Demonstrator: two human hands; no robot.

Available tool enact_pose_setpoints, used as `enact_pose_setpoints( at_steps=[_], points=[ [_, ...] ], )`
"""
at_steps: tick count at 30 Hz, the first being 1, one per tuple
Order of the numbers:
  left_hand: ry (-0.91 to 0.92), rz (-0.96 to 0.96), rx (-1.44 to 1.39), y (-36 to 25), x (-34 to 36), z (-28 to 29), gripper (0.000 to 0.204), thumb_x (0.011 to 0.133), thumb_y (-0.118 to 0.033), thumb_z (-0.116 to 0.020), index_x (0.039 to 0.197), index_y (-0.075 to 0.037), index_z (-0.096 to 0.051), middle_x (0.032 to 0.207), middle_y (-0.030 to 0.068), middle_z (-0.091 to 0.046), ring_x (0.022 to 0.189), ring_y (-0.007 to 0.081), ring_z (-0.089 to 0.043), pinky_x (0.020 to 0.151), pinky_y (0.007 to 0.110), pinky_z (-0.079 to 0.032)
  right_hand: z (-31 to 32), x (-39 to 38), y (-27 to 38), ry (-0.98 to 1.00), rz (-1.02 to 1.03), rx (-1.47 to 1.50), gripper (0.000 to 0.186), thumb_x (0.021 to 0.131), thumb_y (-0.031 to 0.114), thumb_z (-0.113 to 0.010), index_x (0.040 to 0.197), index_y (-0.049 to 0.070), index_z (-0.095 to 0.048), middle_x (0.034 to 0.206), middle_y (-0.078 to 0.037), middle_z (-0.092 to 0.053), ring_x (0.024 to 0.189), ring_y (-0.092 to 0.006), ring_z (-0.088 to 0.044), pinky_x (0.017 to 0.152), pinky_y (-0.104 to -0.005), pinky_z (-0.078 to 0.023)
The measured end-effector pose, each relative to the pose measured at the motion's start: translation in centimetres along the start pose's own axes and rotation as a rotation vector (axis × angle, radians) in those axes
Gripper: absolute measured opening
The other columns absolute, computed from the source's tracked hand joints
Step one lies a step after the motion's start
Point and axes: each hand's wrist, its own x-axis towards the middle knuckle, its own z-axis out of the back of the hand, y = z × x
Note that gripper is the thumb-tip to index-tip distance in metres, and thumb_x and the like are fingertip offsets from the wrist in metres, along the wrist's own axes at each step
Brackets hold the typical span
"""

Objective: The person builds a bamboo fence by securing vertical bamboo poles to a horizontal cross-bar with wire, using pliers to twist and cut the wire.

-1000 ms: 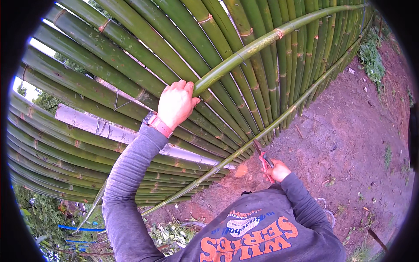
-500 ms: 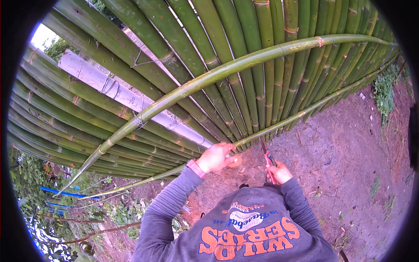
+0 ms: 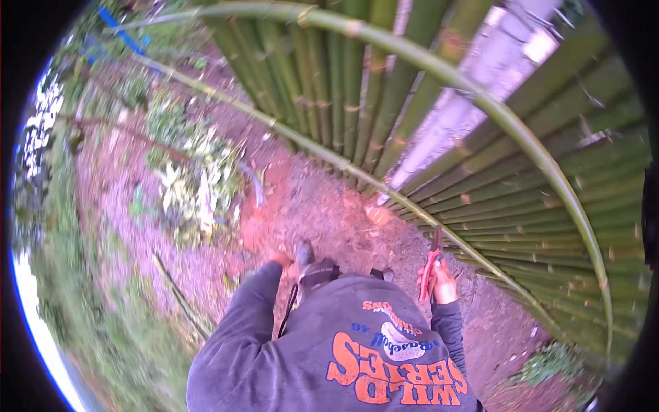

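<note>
Red-brown bare earth (image 3: pixel 329 206) is lying below a wall of green bamboo poles (image 3: pixel 357 89). The right hand (image 3: pixel 439 281) is gripping red-handled pruning shears (image 3: pixel 431 264) – blades pointing up at a thin green bamboo stalk (image 3: pixel 384 185). The left hand (image 3: pixel 280 259) is hanging low – its grip mostly hidden, so I cannot tell.

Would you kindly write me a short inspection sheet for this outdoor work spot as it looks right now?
Surface: bare reddish soil, uneven.
Job's things: red-handled cutting tool; thin green bamboo stem arching past stacked green bamboo poles.
Clutter: leafy cuttings on the ground, a pale post among the poles.
Hands: right hand grips the tool, blades up; left hand low, mostly hidden by its sleeve.
Cables: dark strap at the chest.
Surroundings: weeds at left.
</note>
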Motion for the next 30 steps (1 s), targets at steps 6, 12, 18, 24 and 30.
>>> enact_pose_setpoints(
  at_steps=[6, 12, 18, 24, 30],
  points=[
    [-0.180, -0.087, -0.472, -4.0, -2.2, -1.8, 0.041, 0.099, -0.041, -0.045, 0.114, -0.012, -0.070, 0.111, 0.0158, -0.069, 0.102, 0.0335, -0.067, 0.087, 0.045, -0.053, -4.6, 4.7, 0.2, 0.163, -0.215, -0.434, 0.040, 0.079, -0.005, -0.048, 0.118, 0.005, -0.045, 0.092, -0.014, -0.062, 0.075, -0.0260, -0.064, 0.064, -0.0402, -0.056],
    [-0.341, 0.459, -0.998, 1.2, 3.9, -9.2, 0.027, 0.079, -0.031, -0.074, 0.090, -0.007, -0.072, 0.082, 0.0126, -0.072, 0.079, 0.0295, -0.070, 0.073, 0.039, -0.056, -6.9, 10.9, -8.1, 0.386, -0.473, -1.377, 0.026, 0.078, 0.016, -0.070, 0.098, 0.003, -0.059, 0.080, -0.010, -0.064, 0.070, -0.0234, -0.064, 0.065, -0.0371, -0.050],
    [-0.366, 0.376, -0.901, 8.5, 19.1, -5.2, 0.031, 0.081, -0.033, -0.068, 0.100, -0.009, -0.073, 0.102, 0.0170, -0.071, 0.098, 0.0342, -0.069, 0.087, 0.043, -0.055, 1.6, 10.4, -21.3, 0.272, -0.848, -1.764, 0.042, 0.077, 0.041, -0.075, 0.086, 0.004, -0.058, 0.076, -0.012, -0.063, 0.076, -0.0313, -0.064, 0.073, -0.0407, -0.050],
    [-0.448, 0.686, -0.980, 23.1, 34.5, -3.9, 0.049, 0.082, -0.032, -0.068, 0.115, 0.003, -0.062, 0.113, 0.0267, -0.066, 0.109, 0.0382, -0.064, 0.095, 0.043, -0.051, 3.6, 8.1, -29.4, 0.123, -0.993, -1.702, 0.049, 0.076, 0.046, -0.074, 0.092, 0.002, -0.059, 0.082, -0.014, -0.066, 0.081, -0.0320, -0.065, 0.077, -0.0417, -0.051],
    [-0.511, 0.800, -0.707, 38.2, 42.8, -3.2, 0.092, 0.085, -0.033, -0.064, 0.153, 0.001, -0.012, 0.158, 0.0217, -0.022, 0.141, 0.0364, -0.035, 0.114, 0.037, -0.034, -2.1, 9.7, -31.9, -0.014, -1.191, -1.795, 0.052, 0.076, 0.041, -0.072, 0.111, 0.006, -0.056, 0.089, -0.013, -0.070, 0.091, -0.0355, -0.067, 0.083, -0.0455, -0.053]
  ],
)
